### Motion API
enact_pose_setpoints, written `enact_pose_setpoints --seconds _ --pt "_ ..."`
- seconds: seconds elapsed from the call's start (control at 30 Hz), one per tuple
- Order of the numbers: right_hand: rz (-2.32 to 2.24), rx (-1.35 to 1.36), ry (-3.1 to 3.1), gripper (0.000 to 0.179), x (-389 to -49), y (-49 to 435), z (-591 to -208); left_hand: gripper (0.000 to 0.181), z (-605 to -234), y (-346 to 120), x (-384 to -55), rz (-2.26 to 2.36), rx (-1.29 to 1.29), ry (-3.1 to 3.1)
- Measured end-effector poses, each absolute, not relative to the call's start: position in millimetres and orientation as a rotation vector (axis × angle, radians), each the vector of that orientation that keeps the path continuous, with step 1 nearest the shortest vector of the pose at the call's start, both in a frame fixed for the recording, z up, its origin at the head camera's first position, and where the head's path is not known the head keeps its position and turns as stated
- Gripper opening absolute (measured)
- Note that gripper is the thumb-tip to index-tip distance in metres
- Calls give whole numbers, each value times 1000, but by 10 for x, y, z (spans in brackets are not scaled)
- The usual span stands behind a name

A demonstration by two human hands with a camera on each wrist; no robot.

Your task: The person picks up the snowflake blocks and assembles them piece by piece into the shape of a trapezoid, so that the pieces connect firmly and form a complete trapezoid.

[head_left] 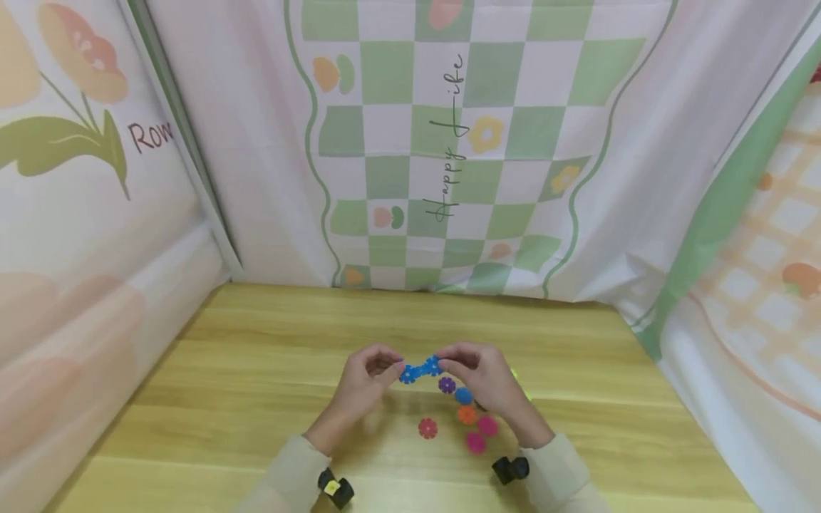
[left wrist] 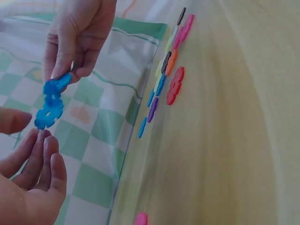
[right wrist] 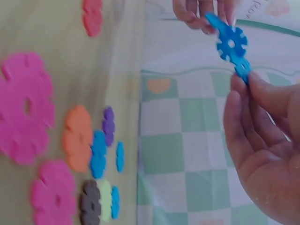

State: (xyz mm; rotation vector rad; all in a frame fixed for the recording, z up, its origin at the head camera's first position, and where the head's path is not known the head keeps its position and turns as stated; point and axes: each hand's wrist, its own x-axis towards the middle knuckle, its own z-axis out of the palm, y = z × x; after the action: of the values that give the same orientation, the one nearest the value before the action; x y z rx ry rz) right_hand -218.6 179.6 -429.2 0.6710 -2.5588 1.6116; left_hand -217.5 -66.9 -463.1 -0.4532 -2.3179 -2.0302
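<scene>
Both hands hold a short chain of blue interlocking snowflake discs (head_left: 420, 370) up over the table, the discs slotted together at angles. My left hand (head_left: 365, 381) has its thumb and fingertips at the chain's left end. At the other end, the thumb and fingers of my right hand (head_left: 482, 376) pinch a disc. In the right wrist view, a flat-facing blue disc (right wrist: 231, 43) shows in the chain between the two hands. The loose discs nearest the hands are a purple disc (head_left: 447, 385) and a blue disc (head_left: 463, 395).
On the wooden table (head_left: 256, 427) lie an orange disc (head_left: 467, 414), a red disc (head_left: 427, 428) and pink discs (head_left: 475, 442). A dark disc (right wrist: 90, 202) and a pale green disc (right wrist: 105, 200) lie at the right. Printed curtains (head_left: 449, 142) enclose the table.
</scene>
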Motion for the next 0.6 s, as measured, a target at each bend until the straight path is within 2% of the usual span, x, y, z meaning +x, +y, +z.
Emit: enact_pose_setpoints --seconds 0.17,0.37,0.47,0.6 --pt "1592 825 -2617 16 -2212 1875 -4283 23 -4656 -663 -2186 -1967 -596 -2419" --pt "1590 1072 -2576 13 -2222 1820 -4358 19 -4732 -559 -2173 -1933 -749 -2477" --pt "1596 1090 -2599 14 -2210 1788 -4362 16 -4746 -548 -2162 -1948 -784 -2476" --pt "1565 974 -2706 16 -2223 1845 -4342 14 -4778 -564 -2174 -1945 -760 -2478"
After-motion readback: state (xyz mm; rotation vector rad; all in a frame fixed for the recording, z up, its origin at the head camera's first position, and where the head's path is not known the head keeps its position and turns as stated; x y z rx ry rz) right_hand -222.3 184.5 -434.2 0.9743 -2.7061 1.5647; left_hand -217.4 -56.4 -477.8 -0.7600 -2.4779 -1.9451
